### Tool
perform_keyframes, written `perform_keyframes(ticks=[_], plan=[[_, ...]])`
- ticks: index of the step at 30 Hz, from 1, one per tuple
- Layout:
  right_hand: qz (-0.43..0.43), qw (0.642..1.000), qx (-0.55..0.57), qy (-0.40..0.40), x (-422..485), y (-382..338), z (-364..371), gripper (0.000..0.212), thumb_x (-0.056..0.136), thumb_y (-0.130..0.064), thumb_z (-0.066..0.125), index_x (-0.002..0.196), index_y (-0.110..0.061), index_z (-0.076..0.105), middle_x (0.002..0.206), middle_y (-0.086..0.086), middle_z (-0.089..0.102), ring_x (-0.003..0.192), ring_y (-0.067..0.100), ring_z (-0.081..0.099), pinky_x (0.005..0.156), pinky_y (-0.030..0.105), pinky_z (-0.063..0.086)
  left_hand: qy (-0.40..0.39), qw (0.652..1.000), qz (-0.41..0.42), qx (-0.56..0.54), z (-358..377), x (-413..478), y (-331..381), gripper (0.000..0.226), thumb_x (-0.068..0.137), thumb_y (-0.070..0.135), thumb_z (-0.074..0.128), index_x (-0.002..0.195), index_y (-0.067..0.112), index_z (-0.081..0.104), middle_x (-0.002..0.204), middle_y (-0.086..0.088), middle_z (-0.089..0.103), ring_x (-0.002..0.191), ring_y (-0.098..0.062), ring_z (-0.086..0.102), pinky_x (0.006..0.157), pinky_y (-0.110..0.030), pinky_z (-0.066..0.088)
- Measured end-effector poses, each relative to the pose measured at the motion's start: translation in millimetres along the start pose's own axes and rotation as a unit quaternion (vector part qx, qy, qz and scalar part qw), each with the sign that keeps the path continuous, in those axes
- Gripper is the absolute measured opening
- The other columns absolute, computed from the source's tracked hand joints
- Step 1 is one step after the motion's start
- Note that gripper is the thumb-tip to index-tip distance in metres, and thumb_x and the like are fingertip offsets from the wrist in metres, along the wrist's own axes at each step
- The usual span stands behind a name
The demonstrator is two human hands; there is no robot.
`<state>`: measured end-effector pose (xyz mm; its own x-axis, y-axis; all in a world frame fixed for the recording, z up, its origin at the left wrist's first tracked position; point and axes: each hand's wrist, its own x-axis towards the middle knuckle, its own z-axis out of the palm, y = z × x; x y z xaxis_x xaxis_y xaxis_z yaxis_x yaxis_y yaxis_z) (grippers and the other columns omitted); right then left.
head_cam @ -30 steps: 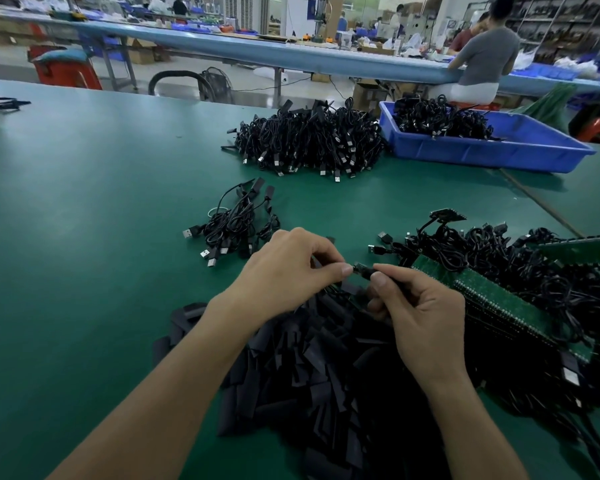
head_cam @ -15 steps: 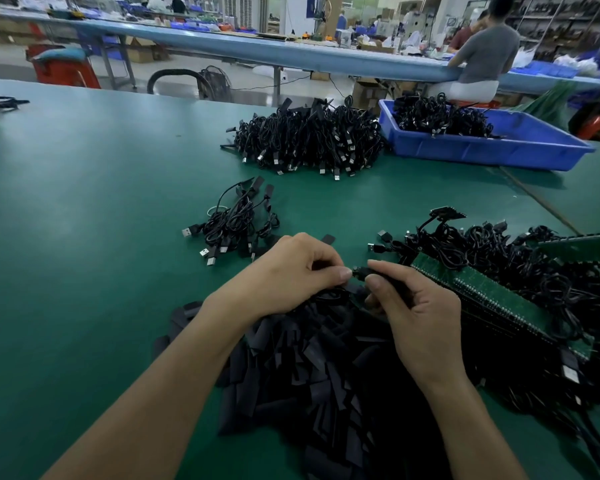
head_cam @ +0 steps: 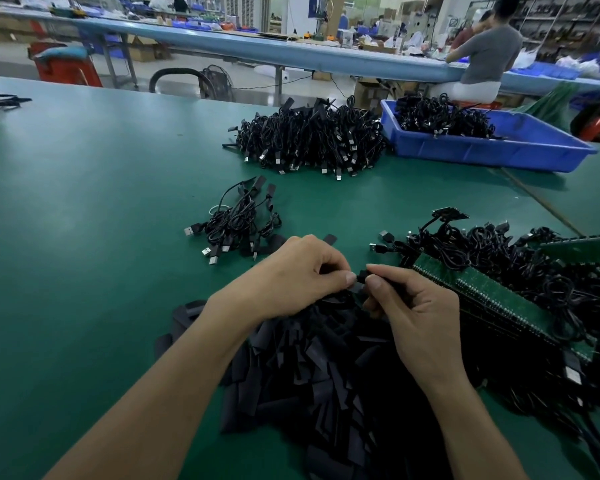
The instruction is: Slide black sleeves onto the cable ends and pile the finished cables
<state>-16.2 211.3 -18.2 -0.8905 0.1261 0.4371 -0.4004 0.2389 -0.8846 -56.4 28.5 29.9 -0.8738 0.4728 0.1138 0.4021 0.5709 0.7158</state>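
Note:
Above a heap of flat black sleeves [head_cam: 319, 368] my two hands meet. My left hand [head_cam: 291, 275] pinches a black sleeve [head_cam: 355, 288] at its fingertips. My right hand [head_cam: 413, 306] pinches a black cable end [head_cam: 361, 273] between thumb and forefinger, its tip touching the sleeve. A small pile of sleeved cables [head_cam: 238, 223] lies beyond my left hand. A tangle of black cables [head_cam: 520, 271] lies to the right, partly over green circuit boards [head_cam: 492, 296].
A large mound of black cables [head_cam: 309, 136] lies at the back of the green table [head_cam: 84, 202], beside a blue tray [head_cam: 482, 147] holding more cables. A person sits at a long blue bench behind. Black cables lie at the far left edge.
My hands have stayed together over the sleeve heap. The right hand's fingers have shifted slightly on the cable end, closing the gap to the left fingertips.

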Motion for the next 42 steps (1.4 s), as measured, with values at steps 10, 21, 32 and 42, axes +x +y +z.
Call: perform_keyframes(ticks=[10, 21, 32, 42], plan=[[-0.007, 0.983, 0.055, 0.177, -3.2, -2.0, 12.2, 0.026, 0.088, -0.023, 0.075, 0.110, -0.036, 0.069, 0.086, -0.012, 0.076, 0.077, 0.009, 0.074, 0.070, 0.015, 0.056, 0.043, 0.998, 0.006, -0.039, 9.5, 0.4, 8.2, 0.026, 0.095, 0.027, 0.065, 0.070, 0.024, 0.072, 0.053, 0.011, 0.062, 0.040, -0.003, 0.039, 0.043, -0.013, 0.032], [-0.016, 0.981, 0.100, 0.164, -5.9, -1.9, 17.5, 0.040, 0.090, -0.020, 0.074, 0.118, -0.048, 0.069, 0.094, -0.010, 0.076, 0.085, 0.005, 0.071, 0.079, 0.016, 0.054, 0.078, 0.994, 0.032, -0.063, 17.2, 1.0, 12.1, 0.025, 0.095, 0.022, 0.067, 0.072, 0.014, 0.074, 0.046, 0.011, 0.051, 0.039, -0.003, 0.036, 0.042, -0.010, 0.027], [0.028, 0.969, 0.191, 0.152, 3.8, -8.3, 3.3, 0.030, 0.089, -0.008, 0.072, 0.103, -0.035, 0.071, 0.082, 0.003, 0.075, 0.077, 0.018, 0.073, 0.070, 0.023, 0.057, 0.049, 0.998, 0.024, -0.013, 17.2, 1.2, 10.9, 0.021, 0.084, 0.041, 0.077, 0.102, 0.037, 0.066, 0.106, 0.011, 0.061, 0.093, -0.004, 0.060, 0.078, -0.018, 0.046], [0.049, 0.955, 0.247, 0.158, 5.2, -12.4, 4.6, 0.030, 0.093, -0.009, 0.065, 0.118, -0.025, 0.060, 0.082, 0.004, 0.074, 0.081, 0.022, 0.074, 0.075, 0.027, 0.058, 0.060, 0.997, 0.025, -0.028, 17.0, 2.3, 4.6, 0.031, 0.085, 0.020, 0.078, 0.108, 0.034, 0.064, 0.087, 0.009, 0.072, 0.070, -0.004, 0.068, 0.069, -0.024, 0.057]])
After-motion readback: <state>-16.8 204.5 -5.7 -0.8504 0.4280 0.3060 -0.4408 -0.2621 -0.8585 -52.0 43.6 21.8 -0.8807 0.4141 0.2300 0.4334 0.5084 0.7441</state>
